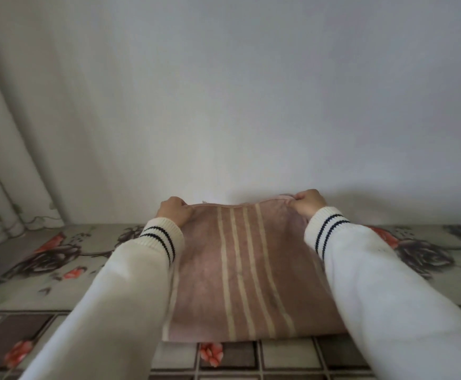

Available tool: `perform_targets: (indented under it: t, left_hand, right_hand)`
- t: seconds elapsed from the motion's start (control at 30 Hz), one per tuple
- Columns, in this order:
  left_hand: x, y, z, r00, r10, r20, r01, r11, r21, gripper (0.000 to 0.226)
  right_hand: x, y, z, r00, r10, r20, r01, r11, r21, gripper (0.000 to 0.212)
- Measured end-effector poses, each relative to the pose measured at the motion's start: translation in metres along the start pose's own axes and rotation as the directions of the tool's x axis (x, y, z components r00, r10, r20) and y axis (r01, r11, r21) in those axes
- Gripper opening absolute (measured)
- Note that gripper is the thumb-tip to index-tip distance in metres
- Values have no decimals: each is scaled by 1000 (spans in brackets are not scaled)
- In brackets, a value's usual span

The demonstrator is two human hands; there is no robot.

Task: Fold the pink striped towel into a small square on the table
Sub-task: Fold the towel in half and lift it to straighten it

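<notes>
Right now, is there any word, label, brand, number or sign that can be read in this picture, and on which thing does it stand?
None: no readable text in this view.
Pink striped towel: cream stripes only, no visible label.
Tablecloth: flower and tile print, no lettering.
Sleeve cuffs: two dark bands each, no writing.
Wall and curtain: plain.

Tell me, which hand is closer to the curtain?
The left hand. It grips the towel's far left corner, on the side where the curtain hangs. The right hand grips the far right corner, farther away.
</notes>
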State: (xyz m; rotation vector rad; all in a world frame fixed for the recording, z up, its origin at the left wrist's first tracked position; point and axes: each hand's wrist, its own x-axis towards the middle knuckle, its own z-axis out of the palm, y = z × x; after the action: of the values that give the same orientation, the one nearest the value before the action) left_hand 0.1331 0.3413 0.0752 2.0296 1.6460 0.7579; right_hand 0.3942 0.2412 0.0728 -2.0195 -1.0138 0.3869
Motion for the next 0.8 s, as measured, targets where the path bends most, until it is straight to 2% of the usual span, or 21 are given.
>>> perform_targets:
  t: [0.13, 0.2, 0.5, 0.8]
  left_hand:
    - [-12, 11, -19, 998, 39, -56, -39, 999, -13, 31]
    - [-18, 16, -29, 995, 51, -88, -54, 998, -34, 30]
    - [-46, 43, -68, 968, 102, -227, -131, 985, -115, 30]
    - [-77, 72, -103, 912, 155, -379, -237, 955, -179, 31]
  right_hand:
    - [-8, -8, -14, 999, -48, -19, 49, 995, 82, 15]
    - [-13, -14, -22, 997, -67, -39, 71, 991, 109, 23]
    - [-43, -45, -61, 966, -135, -221, 189, 951, 243, 26]
    - [-72, -67, -94, 911, -175, -373, 323, 866, 382, 6]
